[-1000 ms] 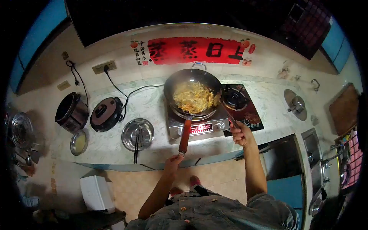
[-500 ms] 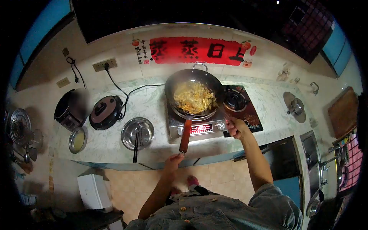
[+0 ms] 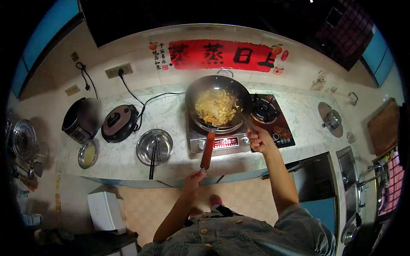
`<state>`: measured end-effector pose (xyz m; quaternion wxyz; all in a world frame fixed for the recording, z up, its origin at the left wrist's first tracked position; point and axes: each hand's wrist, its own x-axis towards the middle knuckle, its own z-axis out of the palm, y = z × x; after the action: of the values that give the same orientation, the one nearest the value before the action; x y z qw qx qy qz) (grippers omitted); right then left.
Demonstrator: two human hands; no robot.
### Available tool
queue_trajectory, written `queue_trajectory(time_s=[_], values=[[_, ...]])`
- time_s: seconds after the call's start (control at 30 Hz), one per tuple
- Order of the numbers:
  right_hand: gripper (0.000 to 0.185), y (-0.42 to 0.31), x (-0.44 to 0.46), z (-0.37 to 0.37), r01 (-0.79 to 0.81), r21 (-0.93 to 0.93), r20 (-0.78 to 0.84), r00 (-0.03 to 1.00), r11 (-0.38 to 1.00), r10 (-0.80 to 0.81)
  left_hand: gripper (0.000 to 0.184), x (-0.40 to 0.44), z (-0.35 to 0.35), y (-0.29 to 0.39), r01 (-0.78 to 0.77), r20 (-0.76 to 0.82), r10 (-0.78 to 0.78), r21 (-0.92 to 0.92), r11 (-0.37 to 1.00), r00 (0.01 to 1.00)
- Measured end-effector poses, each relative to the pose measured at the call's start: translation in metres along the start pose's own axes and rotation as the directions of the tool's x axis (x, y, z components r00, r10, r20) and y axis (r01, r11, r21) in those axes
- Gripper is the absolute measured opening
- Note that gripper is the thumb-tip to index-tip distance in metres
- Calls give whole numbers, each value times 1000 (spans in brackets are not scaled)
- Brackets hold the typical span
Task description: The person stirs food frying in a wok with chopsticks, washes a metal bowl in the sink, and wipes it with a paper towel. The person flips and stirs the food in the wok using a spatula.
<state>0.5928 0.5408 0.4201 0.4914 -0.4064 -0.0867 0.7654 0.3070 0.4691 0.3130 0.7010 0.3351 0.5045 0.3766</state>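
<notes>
A dark wok [image 3: 205,85] sits on the lit induction cooker [image 3: 198,146], its orange-brown handle [image 3: 208,149] towards me. Yellowish shredded food [image 3: 217,106] fills the bottom of the wok. My left hand [image 3: 194,178] is closed on the end of the wok handle. At the wok's right rim, my right hand [image 3: 260,140] is closed around a thin-handled cooking utensil [image 3: 247,121]. It reaches over the rim towards the food; its head is hard to make out.
Left of the cooker are a steel bowl [image 3: 143,157] with chopsticks [image 3: 152,164], a rice cooker lid [image 3: 119,123], a cooker pot [image 3: 79,130] and a small bowl of pale liquid [image 3: 81,160]. To the right are a gas burner [image 3: 263,110], a pot lid [image 3: 331,119] and a sink [image 3: 347,162].
My right hand has shifted slightly left and closer to the wok's rim. The food in the wok has moved a little. My left hand stays on the handle.
</notes>
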Motion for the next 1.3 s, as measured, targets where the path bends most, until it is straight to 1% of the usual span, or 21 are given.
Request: queue_trajectory(time_s=[0.1,0.17,0.27,0.3,0.33,0.4,0.47,0.6,0.67,0.73,0.8,0.83,0.87,0.93,0.97,1.0,1.1,1.13,1.17,1.23,1.3], values=[[33,1,30,10,-53,-35,-3,999,998,53,21,4,-1,-5,-15,-1,15,-16,1000,1000],[33,3,48,19,-94,-71,-41,995,993,91,19,2,5,0,-81,-40,81,3,997,996],[33,6,60,25,-161,-14,-87,983,987,160,18,2,3,-1,-19,-66,22,52,998,998],[33,7,62,22,-146,-68,-115,984,987,138,18,5,0,-5,-19,-66,23,55,998,998],[33,5,58,17,-146,-66,-113,984,987,138,18,9,-4,-11,-16,-51,19,57,998,999],[33,2,38,5,-95,-111,-60,994,989,88,18,10,-6,-13,-12,-32,14,62,998,999],[34,0,6,-3,-36,12,-71,997,999,37,17,7,-3,-7,-33,-25,34,60,998,999],[34,-8,-27,-20,41,-37,-72,996,999,-43,16,1,4,-1,-26,-59,25,-19,999,998],[33,-11,-27,-25,67,-2,-12,998,998,-67,20,-4,0,6,-14,9,13,91,996,1000],[33,-12,-23,-21,52,-34,-47,997,998,-53,20,11,-6,-15,-10,-8,10,63,998,1000],[32,-11,-12,-20,-37,-19,13,999,999,37,20,15,-6,-17,-9,-25,10,34,999,1000],[32,-9,-8,-17,-93,49,19,996,995,92,21,15,-7,-18,-6,-13,6,31,1000,1000],[32,-6,-3,-11,-93,48,20,996,995,92,21,14,-7,-15,-3,-2,3,27,1000,1000],[31,-2,8,1,-105,-73,-68,993,992,100,22,8,-6,-10,-4,-9,5,46,999,1000],[32,1,18,0,-91,-73,-9,996,993,91,22,7,-5,-8,-4,-13,5,66,998,1000],[32,1,25,0,-92,-73,-7,996,993,91,22,6,-5,-8,-6,-15,7,66,998,1000],[34,1,37,8,-152,-50,-56,987,987,149,23,5,-3,-8,-15,-22,16,62,998,1000],[34,0,38,7,-154,-51,-56,987,987,151,19,6,-2,-9,-25,-27,26,54,998,999],[32,0,38,6,-133,-60,-78,989,989,128,14,6,-2,-9,-35,-33,37,46,998,999],[31,-2,36,2,-113,-69,-101,989,991,106,14,5,-1,-7,-28,-33,30,51,998,999],[30,-6,29,-6,-92,-156,-140,988,983,70,13,6,-1,-7,-22,-28,24,56,998,999]])
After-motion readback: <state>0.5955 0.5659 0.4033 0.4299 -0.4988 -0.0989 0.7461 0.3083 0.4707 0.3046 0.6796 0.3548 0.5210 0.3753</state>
